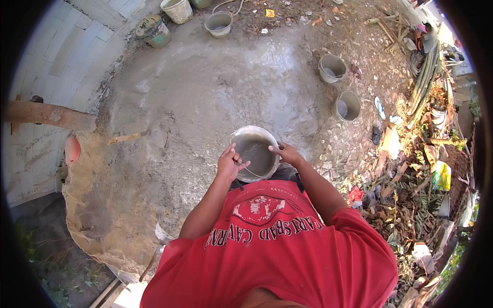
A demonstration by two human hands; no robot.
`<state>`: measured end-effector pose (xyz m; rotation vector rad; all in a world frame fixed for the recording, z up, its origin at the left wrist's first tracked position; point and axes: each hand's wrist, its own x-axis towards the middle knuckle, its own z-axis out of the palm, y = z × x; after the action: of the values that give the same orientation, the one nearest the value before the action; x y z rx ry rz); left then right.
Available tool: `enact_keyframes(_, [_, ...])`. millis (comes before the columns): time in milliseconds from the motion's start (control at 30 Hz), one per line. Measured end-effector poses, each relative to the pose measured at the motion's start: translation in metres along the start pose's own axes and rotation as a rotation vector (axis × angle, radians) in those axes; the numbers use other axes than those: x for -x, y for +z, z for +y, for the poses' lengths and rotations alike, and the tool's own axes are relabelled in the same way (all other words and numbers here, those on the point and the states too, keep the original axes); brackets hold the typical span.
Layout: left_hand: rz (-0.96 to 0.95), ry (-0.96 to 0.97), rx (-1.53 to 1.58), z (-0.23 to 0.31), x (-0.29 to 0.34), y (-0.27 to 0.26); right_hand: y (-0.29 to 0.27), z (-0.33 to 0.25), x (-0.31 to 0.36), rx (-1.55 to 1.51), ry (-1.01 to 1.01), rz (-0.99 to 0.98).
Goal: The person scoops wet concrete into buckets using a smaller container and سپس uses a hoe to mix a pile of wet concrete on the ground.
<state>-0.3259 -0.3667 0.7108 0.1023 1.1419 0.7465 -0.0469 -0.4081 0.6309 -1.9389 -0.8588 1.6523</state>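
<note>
In front of my body is a round bucket [269, 135] with a pale rim, its inside grey and coated with what looks like cement. My right hand [287, 153] is closed on its right rim, thumb over the inner side. At the left rim is my left hand [229, 163], fingers curled at the thin wire handle [249, 170], which hangs across the near side of the opening. Under the bucket lies wet grey mortar [205, 97], spread over the ground. A wooden tool handle [127, 137] sticks out of it to the left.
Two grey buckets [332, 68] stand at the right, beside a sandal [379, 108]. More buckets [219, 24] are at the far left, near a block wall [61, 46]. A wooden beam [51, 114] juts in from the left, above sand [97, 205]. Leaves and scraps [395, 215] cover the right side.
</note>
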Motion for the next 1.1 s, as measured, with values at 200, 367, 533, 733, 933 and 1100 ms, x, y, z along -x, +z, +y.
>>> enact_keyframes(200, [-0.026,-0.008,-0.040,0.041,-0.036,-0.026,0.035,-0.019,-0.074,0.128,0.132,-0.211])
enact_keyframes(367, [0.050,-0.025,-0.103,0.072,-0.065,-0.008,0.036,-0.086,-0.100,0.015,0.248,-0.204])
enact_keyframes(533, [0.082,-0.088,-0.189,0.048,-0.184,0.050,-0.025,-0.023,-0.227,0.036,0.280,-0.188])
enact_keyframes(733, [0.261,-0.199,-0.224,0.005,-0.415,0.144,-0.110,0.018,-0.455,0.514,0.126,0.014])
enact_keyframes(933, [0.164,-0.156,-0.077,-0.115,-0.733,0.177,-0.201,0.084,-0.669,0.671,0.011,0.445])
enact_keyframes(1100, [-0.055,-0.097,-0.109,-0.160,-0.846,0.126,-0.195,0.132,-0.736,0.902,-0.070,0.610])
